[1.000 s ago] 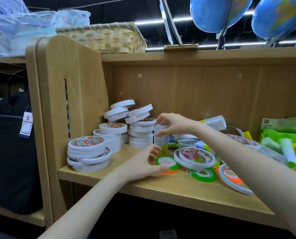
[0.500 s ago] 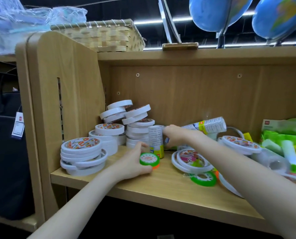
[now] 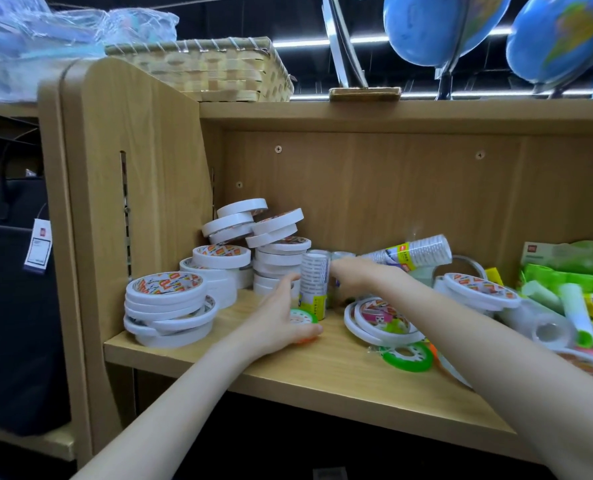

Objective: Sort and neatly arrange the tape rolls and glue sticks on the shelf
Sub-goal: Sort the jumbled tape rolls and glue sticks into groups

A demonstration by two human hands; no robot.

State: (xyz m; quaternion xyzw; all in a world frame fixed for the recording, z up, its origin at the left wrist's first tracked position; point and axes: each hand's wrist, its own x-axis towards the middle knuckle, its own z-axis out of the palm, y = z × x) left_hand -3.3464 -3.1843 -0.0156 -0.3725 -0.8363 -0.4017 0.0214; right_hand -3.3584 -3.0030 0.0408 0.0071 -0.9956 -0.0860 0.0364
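On the wooden shelf (image 3: 340, 372), the left hand (image 3: 281, 323) grips a small green tape roll (image 3: 303, 318); the right hand (image 3: 354, 277) holds an upright tape sleeve (image 3: 314, 282) beside leaning white stacks (image 3: 274, 244); best set both down gently, clear of them.

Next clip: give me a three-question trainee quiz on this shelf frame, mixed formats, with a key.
1. True or false: the left hand holds a green tape ring.
2. The upright tape pack stands: A) on the basket, B) on the shelf between the hands, C) on the front white stack.
3. Fill in: above the shelf stand blue ____.

Key: 1 true; 2 B; 3 globes.
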